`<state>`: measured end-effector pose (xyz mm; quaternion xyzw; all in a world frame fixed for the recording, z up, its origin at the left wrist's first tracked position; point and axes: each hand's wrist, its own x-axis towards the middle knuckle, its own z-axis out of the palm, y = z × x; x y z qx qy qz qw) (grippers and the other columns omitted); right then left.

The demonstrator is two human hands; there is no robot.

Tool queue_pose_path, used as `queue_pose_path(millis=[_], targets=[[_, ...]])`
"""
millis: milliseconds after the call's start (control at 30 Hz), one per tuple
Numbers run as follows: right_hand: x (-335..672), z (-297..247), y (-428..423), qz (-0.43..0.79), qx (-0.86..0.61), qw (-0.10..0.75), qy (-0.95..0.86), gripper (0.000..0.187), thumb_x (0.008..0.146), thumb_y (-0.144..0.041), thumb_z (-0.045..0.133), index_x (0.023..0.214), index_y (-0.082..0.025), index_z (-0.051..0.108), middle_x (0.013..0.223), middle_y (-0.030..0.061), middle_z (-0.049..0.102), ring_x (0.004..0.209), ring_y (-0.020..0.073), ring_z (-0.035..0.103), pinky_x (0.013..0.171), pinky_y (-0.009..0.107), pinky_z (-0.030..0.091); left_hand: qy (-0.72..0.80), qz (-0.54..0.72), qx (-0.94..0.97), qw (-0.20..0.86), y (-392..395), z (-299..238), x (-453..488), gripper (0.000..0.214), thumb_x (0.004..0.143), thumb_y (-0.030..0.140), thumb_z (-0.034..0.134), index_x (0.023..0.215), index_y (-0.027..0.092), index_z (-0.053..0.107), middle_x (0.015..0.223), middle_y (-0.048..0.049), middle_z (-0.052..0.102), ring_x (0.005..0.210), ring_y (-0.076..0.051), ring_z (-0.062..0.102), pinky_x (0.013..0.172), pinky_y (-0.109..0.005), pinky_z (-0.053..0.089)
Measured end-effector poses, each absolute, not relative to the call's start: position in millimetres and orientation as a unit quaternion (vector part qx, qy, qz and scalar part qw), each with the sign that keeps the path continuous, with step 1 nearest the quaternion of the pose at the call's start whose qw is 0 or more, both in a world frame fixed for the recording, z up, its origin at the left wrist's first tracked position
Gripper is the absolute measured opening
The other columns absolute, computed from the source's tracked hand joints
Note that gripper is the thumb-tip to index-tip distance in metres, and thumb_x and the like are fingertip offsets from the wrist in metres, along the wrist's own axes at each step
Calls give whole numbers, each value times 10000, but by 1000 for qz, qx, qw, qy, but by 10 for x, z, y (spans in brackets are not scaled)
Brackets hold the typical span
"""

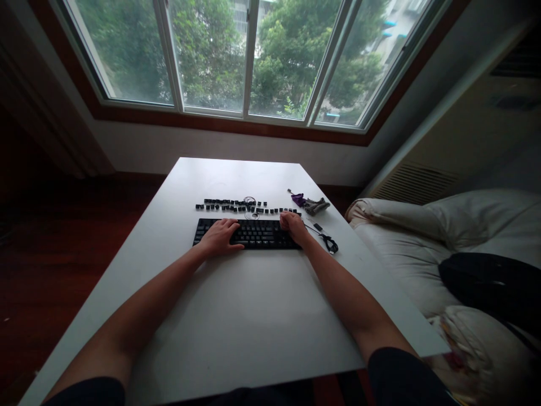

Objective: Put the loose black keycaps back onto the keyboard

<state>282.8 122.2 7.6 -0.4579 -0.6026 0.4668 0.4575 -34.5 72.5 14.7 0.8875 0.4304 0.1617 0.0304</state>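
Note:
A black keyboard (260, 234) lies across the white table, its long side toward me. My left hand (218, 238) rests flat over the keyboard's left part, fingers spread and thumb along the near edge. At the right end of the keyboard, my right hand (292, 226) is closed with curled fingers pressed together. Whatever sits inside those fingers is hidden. Loose black keycaps (230, 208) stand in two rows just behind the keyboard. Among them lies a thin wire loop (249, 200).
A coiled black cable (329, 243) and a small black piece (318, 226) lie right of the keyboard. Farther back are a purple item (298, 199) and a grey cloth item (316, 206). The white table (236, 316) stands before a window, beside a pale padded seat (397, 242).

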Motion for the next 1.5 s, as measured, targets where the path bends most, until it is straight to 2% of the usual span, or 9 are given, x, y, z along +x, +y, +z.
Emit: queue_pose_path(millis=[100,167,267,333,467,733,1133,1300,1500], targets=[[3026,131,1319,355,-518,477,-615,407,861,-562,502,658,-252,335,555,-41,369,511,134,340,503,277,336,429,162,888,32,727,142,-346,706,787,672,640,1331,228,558,1442,-124,503,1310,-336,457,1126,-485,342],[3209,164,1409,255,-565,464,-632,369,873,-555,492,690,-242,422,592,-17,464,580,157,436,573,285,396,428,163,888,31,726,137,-343,702,789,666,642,1329,226,557,1441,-125,503,1312,-334,454,1127,-483,341],[3475,183,1552,122,-630,391,-659,279,883,-473,519,810,-208,568,711,27,596,683,186,537,661,297,430,427,166,889,30,725,134,-339,700,791,664,641,1329,224,555,1441,-128,504,1311,-333,454,1127,-481,342],[3599,175,1631,66,-652,301,-692,200,876,-381,558,906,-196,629,779,41,643,728,192,576,709,300,432,428,166,888,32,726,135,-338,695,789,663,643,1328,232,556,1441,-124,504,1311,-334,454,1125,-483,343],[3694,160,1736,-5,-640,137,-756,185,872,-324,613,999,-208,680,970,75,677,876,213,612,746,297,425,428,164,889,29,732,139,-342,702,790,670,637,1328,226,555,1436,-125,508,1307,-332,458,1116,-480,353],[3641,224,1831,-62,-605,25,-793,211,902,-382,635,1013,-213,698,1064,93,665,973,228,606,755,294,424,428,165,888,34,725,162,-344,687,791,654,645,1331,238,557,1438,-121,508,1308,-335,457,1116,-486,351],[3559,324,1824,-88,-564,-26,-821,214,888,-340,652,1046,-209,712,1085,118,671,1027,259,601,790,316,438,430,166,886,39,724,151,-354,697,784,657,648,1336,241,561,1439,-120,504,1307,-340,454,1119,-494,345],[3565,340,1760,-88,-576,36,-812,213,907,-323,613,1048,-191,701,1066,114,677,991,245,604,792,312,428,429,168,887,36,733,152,-361,698,783,660,650,1332,239,560,1438,-120,505,1305,-338,458,1119,-489,347],[3626,445,1593,26,-546,102,-831,184,872,-340,629,994,-210,675,866,34,689,750,175,594,675,283,388,431,167,886,34,745,125,-373,704,786,673,639,1324,226,558,1437,-128,503,1302,-347,452,1117,-496,346]])
